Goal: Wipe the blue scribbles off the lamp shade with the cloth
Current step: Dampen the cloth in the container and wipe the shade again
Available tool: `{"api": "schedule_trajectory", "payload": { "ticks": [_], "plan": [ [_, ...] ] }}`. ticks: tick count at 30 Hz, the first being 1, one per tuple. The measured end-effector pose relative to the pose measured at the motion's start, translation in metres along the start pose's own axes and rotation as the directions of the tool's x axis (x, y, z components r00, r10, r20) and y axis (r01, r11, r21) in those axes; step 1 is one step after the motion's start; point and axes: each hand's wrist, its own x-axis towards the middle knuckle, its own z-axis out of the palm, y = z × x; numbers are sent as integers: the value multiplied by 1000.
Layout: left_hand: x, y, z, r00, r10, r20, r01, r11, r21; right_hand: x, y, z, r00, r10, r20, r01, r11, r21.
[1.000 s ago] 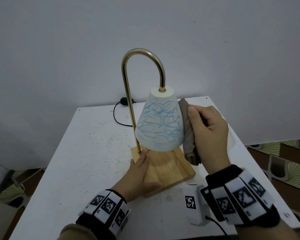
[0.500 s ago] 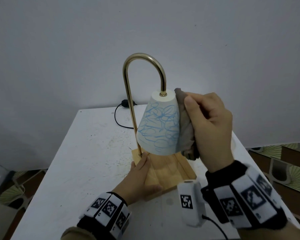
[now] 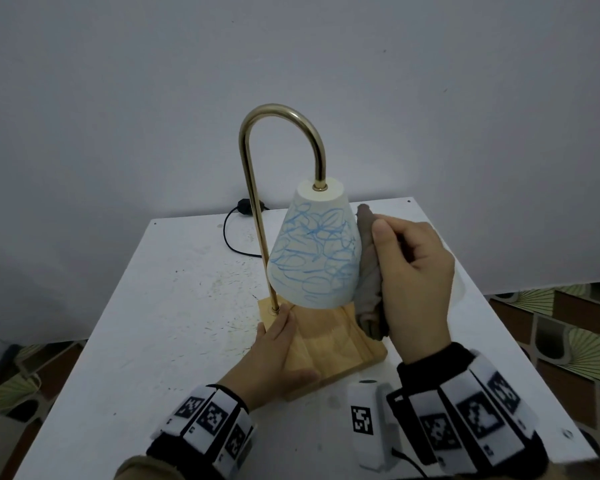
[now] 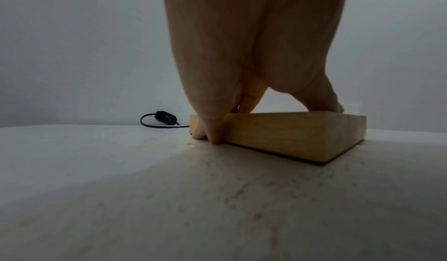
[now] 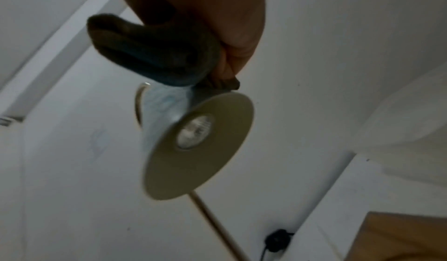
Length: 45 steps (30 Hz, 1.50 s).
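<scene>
A white cone lamp shade (image 3: 314, 258) covered in blue scribbles hangs from a curved brass arm (image 3: 281, 116) above a wooden base (image 3: 329, 348). My right hand (image 3: 413, 282) grips a grey-brown cloth (image 3: 369, 275) and presses it against the shade's right side. Seen from below in the right wrist view, the cloth (image 5: 150, 53) lies on the shade (image 5: 193, 146). My left hand (image 3: 274, 355) lies flat on the base's left part with fingers straight; its fingers (image 4: 210, 131) reach over the base's edge (image 4: 278, 135).
The lamp stands on a scuffed white table (image 3: 160, 323) against a grey wall. A black cord with an inline switch (image 3: 243, 209) trails behind the brass stem. The table's right edge (image 3: 520, 323) drops to a patterned floor.
My right hand has slid the cloth up the shade's right side to near its top and back down again. The left hand has stayed on the base.
</scene>
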Motion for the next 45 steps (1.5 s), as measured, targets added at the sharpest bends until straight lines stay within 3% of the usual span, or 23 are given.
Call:
{"api": "schedule_trajectory", "payload": {
  "ticks": [4, 7, 12, 15, 24, 27, 32, 38, 41, 45],
  "plan": [
    [7, -11, 5, 1000, 24, -11, -25, 1000, -18, -27, -16, 6, 991, -131, -40, 133, 989, 70],
    [10, -14, 6, 999, 44, -18, -44, 999, 5, -49, -5, 3, 981, -193, -18, 193, 981, 9],
    [3, -7, 2, 1000, 19, 1, -19, 1000, 1, -44, 16, -3, 990, -106, -94, 99, 992, -72],
    [3, -8, 3, 1000, 24, 1, -24, 1000, -8, -25, 14, 1, 993, 9, -117, -10, 1000, -7],
    [15, -19, 9, 997, 70, -36, -70, 998, 7, -56, -1, 7, 971, -228, -66, 225, 972, -62],
    [9, -13, 6, 999, 43, -21, -43, 999, 7, -58, 12, 1, 976, -201, -85, 192, 975, -109],
    [5, -9, 4, 1000, 22, 7, -22, 1000, -4, -29, 15, -1, 992, -21, -128, 15, 999, -45],
    [15, -19, 10, 998, 63, -5, -63, 998, -11, -35, -10, 11, 985, -131, -112, 135, 991, 26],
    [22, -24, 12, 996, 85, -39, -84, 996, 22, -53, -7, 9, 974, -214, -77, 212, 977, -34],
    [14, -17, 9, 998, 56, -28, -55, 998, 26, -55, 8, 2, 980, -169, -101, 160, 983, -87]
  ]
}}
